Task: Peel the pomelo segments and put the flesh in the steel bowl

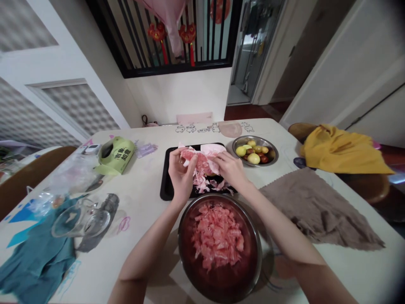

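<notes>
Both hands work over a black tray at the table's middle. My left hand grips one side of a pink pomelo segment, fingers curled on it. Gripping the same segment from the right is my right hand, its fingers pinched on the pale membrane. Torn pink-white peel scraps lie on the tray under the hands. Nearer to me stands a large steel bowl with peeled pink pomelo flesh heaped in it.
A small steel bowl of yellow and red fruit sits right of the tray. A brown cloth lies to the right, a yellow cloth on a chair. On the left are a green tissue box, a glass jug, plastic bags and a teal cloth.
</notes>
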The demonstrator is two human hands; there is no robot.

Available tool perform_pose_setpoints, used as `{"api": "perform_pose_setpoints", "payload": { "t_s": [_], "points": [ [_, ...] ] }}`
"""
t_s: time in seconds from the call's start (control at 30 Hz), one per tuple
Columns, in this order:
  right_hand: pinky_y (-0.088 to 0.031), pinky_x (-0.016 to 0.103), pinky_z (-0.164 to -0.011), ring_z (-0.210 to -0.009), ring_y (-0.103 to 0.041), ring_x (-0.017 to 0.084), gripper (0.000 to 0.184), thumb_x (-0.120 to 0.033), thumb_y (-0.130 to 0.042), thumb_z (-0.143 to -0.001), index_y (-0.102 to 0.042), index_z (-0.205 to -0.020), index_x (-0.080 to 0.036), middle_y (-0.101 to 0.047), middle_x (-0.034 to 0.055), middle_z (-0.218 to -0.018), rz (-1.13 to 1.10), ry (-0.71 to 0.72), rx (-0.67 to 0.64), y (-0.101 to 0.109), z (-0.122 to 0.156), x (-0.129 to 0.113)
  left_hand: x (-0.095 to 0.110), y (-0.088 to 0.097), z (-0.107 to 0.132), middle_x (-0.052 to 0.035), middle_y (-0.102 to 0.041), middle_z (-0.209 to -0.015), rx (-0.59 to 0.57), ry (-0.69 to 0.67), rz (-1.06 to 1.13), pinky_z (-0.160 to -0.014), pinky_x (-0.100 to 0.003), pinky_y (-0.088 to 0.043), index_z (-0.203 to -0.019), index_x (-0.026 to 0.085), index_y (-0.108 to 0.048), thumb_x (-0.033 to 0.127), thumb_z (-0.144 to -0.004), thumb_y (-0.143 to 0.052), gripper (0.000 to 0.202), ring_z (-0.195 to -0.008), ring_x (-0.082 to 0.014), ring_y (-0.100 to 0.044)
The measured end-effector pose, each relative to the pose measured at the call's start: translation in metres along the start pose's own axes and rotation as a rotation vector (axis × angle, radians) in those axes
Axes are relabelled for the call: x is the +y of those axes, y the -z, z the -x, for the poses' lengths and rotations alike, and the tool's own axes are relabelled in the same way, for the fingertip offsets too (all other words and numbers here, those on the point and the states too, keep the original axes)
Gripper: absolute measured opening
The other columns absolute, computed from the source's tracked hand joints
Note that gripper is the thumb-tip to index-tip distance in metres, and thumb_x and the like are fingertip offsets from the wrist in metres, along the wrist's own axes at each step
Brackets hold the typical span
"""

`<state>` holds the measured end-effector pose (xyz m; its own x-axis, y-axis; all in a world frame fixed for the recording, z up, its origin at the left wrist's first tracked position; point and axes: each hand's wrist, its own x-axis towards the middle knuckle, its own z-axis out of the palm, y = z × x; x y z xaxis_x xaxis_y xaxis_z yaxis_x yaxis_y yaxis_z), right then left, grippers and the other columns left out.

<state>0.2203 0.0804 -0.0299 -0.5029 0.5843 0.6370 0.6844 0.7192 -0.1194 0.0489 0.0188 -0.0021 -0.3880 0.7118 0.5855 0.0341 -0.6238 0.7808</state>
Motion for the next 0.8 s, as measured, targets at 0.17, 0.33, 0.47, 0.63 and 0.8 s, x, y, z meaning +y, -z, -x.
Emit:
{"api": "perform_pose_setpoints", "payload": {
  "t_s": [0.17,0.33,0.47,0.63,0.8],
  "points": [
    [-0.055,0.029,-0.076,-0.095,-0.069,0.020,0.029,-0.002,-0.057,-0.091,-0.075,-0.106,-0.019,-0.076,0.0062,-0.097,-0.099,-0.012,0.007,0.004,-0.003,-0.003,0.002,0.001,-0.001,-0.0006,-0.059,-0.095,-0.046,0.211,0.108,-0.074,-0.020,-0.052,-0.100,0.020,-0.055,0.039,-0.086,-0.080,0.035,-0.083,-0.0098,-0.060],
    [-0.061,0.033,-0.082,-0.089,-0.072,0.017,0.022,-0.026,-0.065,-0.097,-0.072,-0.117,-0.021,-0.077,0.0054,-0.104,-0.520,-0.146,0.311,0.034,-0.005,-0.031,0.008,0.000,-0.001,0.0002,-0.058,-0.095,-0.056,0.288,0.141,-0.070,-0.020,-0.053,-0.097,0.021,-0.054,0.039,-0.084,-0.081,0.035,-0.081,-0.0094,-0.059],
    [-0.059,0.041,-0.098,-0.109,-0.071,0.023,0.054,-0.031,-0.083,-0.083,-0.065,-0.132,-0.021,-0.074,0.0101,-0.119,-0.485,-0.105,0.249,0.047,-0.002,-0.054,0.009,0.001,0.001,-0.0014,-0.060,-0.098,-0.075,0.255,0.094,-0.080,-0.024,-0.056,-0.100,0.021,-0.056,0.035,-0.086,-0.080,0.031,-0.085,-0.0106,-0.061],
    [-0.061,0.038,-0.094,-0.104,-0.073,0.020,0.034,-0.019,-0.072,-0.090,-0.069,-0.124,-0.021,-0.077,0.0080,-0.114,-0.462,-0.096,0.326,0.046,-0.001,-0.059,0.011,0.002,0.004,-0.0030,-0.065,-0.100,-0.153,0.236,0.076,-0.079,-0.025,-0.058,-0.107,0.021,-0.062,0.037,-0.089,-0.077,0.027,-0.087,-0.0120,-0.066],
    [-0.061,0.039,-0.094,-0.106,-0.072,0.021,0.028,-0.021,-0.070,-0.092,-0.071,-0.119,-0.021,-0.077,0.0076,-0.114,-0.455,-0.122,0.377,0.051,-0.004,-0.050,0.011,0.002,0.004,-0.0086,-0.071,-0.122,-0.277,0.266,0.162,-0.097,-0.032,-0.058,-0.126,0.023,-0.067,0.033,-0.088,-0.079,0.042,-0.111,-0.0193,-0.070]
  ]
}}
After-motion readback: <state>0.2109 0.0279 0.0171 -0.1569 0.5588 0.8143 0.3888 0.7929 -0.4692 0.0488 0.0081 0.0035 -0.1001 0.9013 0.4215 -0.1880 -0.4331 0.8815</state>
